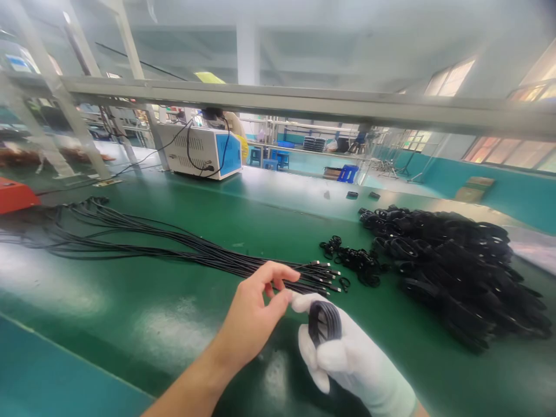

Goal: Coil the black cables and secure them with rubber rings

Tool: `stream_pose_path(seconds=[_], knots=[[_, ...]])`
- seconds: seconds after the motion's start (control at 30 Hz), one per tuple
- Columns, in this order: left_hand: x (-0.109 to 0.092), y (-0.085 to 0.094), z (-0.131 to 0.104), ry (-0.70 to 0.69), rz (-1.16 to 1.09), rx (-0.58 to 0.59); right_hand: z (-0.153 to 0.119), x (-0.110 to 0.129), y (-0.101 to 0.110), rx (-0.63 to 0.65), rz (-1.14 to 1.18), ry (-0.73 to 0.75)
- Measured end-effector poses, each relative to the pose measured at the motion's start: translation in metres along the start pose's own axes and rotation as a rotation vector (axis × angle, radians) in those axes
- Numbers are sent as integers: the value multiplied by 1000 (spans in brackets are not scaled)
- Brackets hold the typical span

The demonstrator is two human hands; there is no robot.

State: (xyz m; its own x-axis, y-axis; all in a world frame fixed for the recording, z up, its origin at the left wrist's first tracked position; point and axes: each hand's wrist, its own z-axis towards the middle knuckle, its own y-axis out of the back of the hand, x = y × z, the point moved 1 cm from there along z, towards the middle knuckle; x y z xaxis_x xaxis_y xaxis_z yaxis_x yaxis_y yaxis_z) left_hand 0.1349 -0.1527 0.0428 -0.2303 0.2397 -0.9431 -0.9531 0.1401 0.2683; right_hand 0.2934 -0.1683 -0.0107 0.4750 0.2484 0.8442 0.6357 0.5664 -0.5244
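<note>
My right hand [347,353], in a white glove, is closed around a small coil of black cable [325,322]. Bare and just left of it, my left hand [256,307] has its fingers curled, thumb and forefinger apart; its thumb tip is beside the gloved fingertips, and nothing shows in its grasp. Behind the hands, a bundle of long black cables [186,243] stretches left across the green table, its metal-tipped plugs [325,278] at the right end. A small pile of black ties or loops [358,263] lies beyond the plugs.
A large heap of coiled black cables [456,266] covers the right of the green table [108,301]. A white and blue box [206,152] stands at the back, under a metal shelf rail [278,98]. Something red [16,195] is at the left edge.
</note>
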Motion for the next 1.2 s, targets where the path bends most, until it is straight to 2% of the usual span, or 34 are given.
stream_pose_path(seconds=[0.07, 0.13, 0.2, 0.27, 0.37, 0.43, 0.57, 0.63, 0.7, 0.77, 0.83, 0.9, 1.0, 1.2], knots=[[-9, 2, 1, -140, 193, 134, 0, -3, 2, 55, 8, -61], [-14, 0, 4, -180, 239, 298, 1, -7, 3, 137, 72, -101], [-12, -2, 10, -120, 187, 347, 2, -10, 4, 170, 184, -125], [-7, -2, 16, -29, 97, 326, 5, -10, 5, 136, 274, -157], [6, 1, 22, 63, -4, 324, 11, -7, 4, 41, 307, -180], [14, 3, 24, 118, -42, 325, 15, -6, 2, -75, 252, -167], [24, 1, 27, 227, -28, 208, 19, -7, 1, -388, -177, -104], [24, -1, 28, 242, -28, 156, 18, -9, 2, -469, -364, -72], [23, -2, 27, 229, -60, 132, 16, -10, 4, -448, -352, -63], [22, -1, 23, 230, -108, 131, 14, -9, 4, -358, -223, -52], [24, -1, 17, 262, -181, 174, 15, -6, 4, -269, -152, -23], [26, -3, 11, 293, -264, 231, 16, -4, 2, -220, -178, -10], [31, -8, 5, 308, -351, 238, 18, -5, -1, -237, -235, -42], [34, -14, 3, 326, -457, 288, 12, -10, -2, -158, -62, -70]])
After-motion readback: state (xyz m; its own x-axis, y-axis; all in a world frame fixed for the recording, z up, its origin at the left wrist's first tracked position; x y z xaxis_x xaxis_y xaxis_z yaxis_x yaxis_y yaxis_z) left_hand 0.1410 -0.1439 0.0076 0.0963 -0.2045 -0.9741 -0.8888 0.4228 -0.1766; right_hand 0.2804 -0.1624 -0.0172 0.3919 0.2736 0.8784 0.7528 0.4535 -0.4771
